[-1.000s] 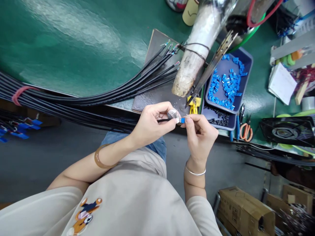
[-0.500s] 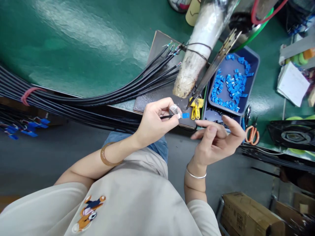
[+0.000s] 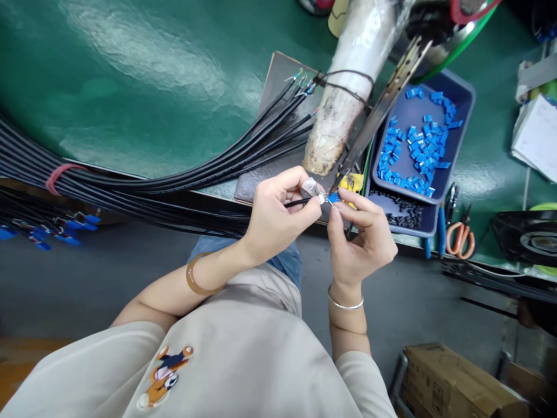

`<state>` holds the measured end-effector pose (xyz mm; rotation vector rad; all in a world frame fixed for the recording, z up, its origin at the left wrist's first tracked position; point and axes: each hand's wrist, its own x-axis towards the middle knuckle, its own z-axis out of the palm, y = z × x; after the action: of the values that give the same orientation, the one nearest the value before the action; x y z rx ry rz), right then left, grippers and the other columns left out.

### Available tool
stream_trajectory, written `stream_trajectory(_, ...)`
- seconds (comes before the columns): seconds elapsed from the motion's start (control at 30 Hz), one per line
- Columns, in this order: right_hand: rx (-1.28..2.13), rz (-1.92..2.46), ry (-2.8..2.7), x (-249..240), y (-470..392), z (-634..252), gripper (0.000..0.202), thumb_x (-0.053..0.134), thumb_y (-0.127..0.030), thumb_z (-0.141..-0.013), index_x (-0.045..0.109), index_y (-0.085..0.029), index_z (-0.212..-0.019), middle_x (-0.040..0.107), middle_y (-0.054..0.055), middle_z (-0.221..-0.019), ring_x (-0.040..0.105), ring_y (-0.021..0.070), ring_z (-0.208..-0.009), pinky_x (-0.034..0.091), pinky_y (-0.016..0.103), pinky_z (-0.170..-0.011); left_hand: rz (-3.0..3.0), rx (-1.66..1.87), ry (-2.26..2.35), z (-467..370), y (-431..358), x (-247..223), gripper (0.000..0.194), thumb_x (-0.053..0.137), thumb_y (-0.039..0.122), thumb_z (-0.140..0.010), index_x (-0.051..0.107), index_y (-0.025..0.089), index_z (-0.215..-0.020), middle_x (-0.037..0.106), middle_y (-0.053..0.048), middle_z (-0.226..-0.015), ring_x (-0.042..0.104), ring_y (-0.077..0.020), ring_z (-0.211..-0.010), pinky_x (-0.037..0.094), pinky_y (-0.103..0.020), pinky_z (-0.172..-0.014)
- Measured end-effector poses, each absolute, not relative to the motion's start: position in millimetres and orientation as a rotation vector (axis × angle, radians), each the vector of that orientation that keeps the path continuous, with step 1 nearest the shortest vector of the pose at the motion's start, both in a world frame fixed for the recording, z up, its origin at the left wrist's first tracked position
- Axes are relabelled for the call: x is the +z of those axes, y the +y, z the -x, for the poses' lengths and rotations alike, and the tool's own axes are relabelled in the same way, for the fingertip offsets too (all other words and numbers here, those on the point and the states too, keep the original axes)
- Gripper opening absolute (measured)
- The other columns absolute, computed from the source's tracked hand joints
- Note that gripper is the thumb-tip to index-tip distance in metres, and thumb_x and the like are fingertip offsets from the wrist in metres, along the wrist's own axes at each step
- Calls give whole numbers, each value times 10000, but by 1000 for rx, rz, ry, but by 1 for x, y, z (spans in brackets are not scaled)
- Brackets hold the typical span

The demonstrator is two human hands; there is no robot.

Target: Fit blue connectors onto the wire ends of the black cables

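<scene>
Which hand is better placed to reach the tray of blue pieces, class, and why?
Probably the right hand: it is nearer the tray, though its fingertips are at the blue connector. The left hand is farther off, holding the cable.

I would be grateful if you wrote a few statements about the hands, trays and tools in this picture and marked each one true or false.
1. The left hand holds a black cable. True.
2. The right hand is inside a tray. False: it is at the blue plug by the cable's end.
3. The upper tray contains many small blue pieces. True.
4. The scissors have green handles. False: the handles are orange.
5. A red band goes around the bundle of cables. True.
6. The bracelet on the right wrist is brown. False: it is silver.
</scene>
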<state>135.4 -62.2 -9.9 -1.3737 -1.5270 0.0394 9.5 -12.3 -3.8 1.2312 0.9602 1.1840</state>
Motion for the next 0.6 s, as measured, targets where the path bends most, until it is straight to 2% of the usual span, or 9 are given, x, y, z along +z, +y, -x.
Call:
stream_trajectory(0.2,52,1394,-1527,-10,-60,-136,155,684,-125,-838,654,-232,-947,750,44,-1037,742,200,-942,639,358,-763,-1260,1189,989,-10,-12,-5,148,635,120,-789,525,177,-708,626,-1,-732,625,-101,-694,498,-188,-568)
stream_trajectory(0.43,-53,1396,-1548,-3,-59,-134,175,728,-88,-793,676,-221,-894,766,28,-979,746,184,-909,633,346,-802,-1281,1204,978,-8,-13,-3,113,645,134,-797,557,169,-736,626,2,-725,595,-78,-631,470,-174,-541)
stream_trajectory(0.6,-86,1375,-1576,-3,-59,-134,178,719,-68,-785,638,-197,-878,769,35,-1013,754,165,-882,641,304,-769,-1290,1216,967,-8,-12,-3,129,646,129,-787,541,167,-722,612,10,-703,591,-78,-634,478,-166,-556)
